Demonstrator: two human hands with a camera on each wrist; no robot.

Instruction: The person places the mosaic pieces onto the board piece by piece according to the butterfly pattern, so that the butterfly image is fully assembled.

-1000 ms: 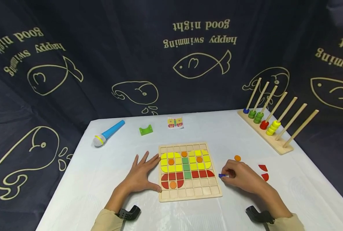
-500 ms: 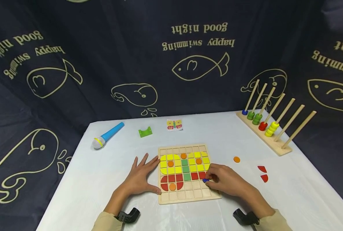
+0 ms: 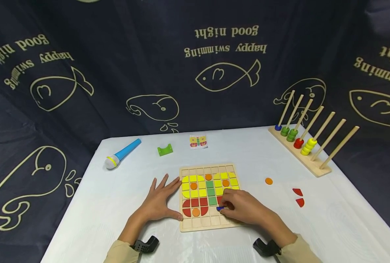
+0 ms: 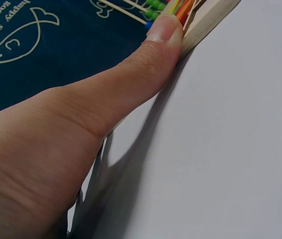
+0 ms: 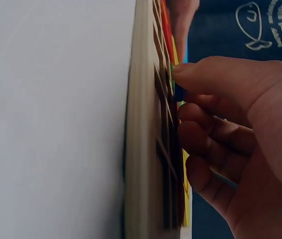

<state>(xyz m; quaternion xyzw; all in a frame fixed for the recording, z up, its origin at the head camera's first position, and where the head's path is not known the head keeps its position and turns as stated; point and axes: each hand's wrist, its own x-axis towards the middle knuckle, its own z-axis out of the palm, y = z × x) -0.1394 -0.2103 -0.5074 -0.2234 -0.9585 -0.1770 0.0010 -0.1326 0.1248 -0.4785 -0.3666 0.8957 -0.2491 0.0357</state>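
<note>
A wooden grid board (image 3: 206, 222) lies on the table, with yellow, red, orange and green flat pieces set in its squares. My left hand (image 3: 160, 202) has its fingers spread, and its fingertips and thumb touch the board's left edge. The left wrist view shows the thumb (image 4: 126, 74) against the wooden rim. Between thumb and fingertips, my right hand (image 3: 244, 206) pinches a small blue piece (image 3: 219, 209) over the board, just right of the squares below the green column (image 3: 212, 191). That hand hides the lower right part of the board.
Two red quarter-round pieces (image 3: 300, 202) and an orange disc (image 3: 269, 181) lie to the right. A wooden peg stand (image 3: 308, 162) with coloured rings is at the back right. Farther back are a butterfly picture card (image 3: 198, 141), a green block (image 3: 165, 149) and a blue toy microphone (image 3: 126, 151).
My right hand has carried the blue piece leftward, from the table beside the board to over its lower middle. The left hand stays at the board's edge.
</note>
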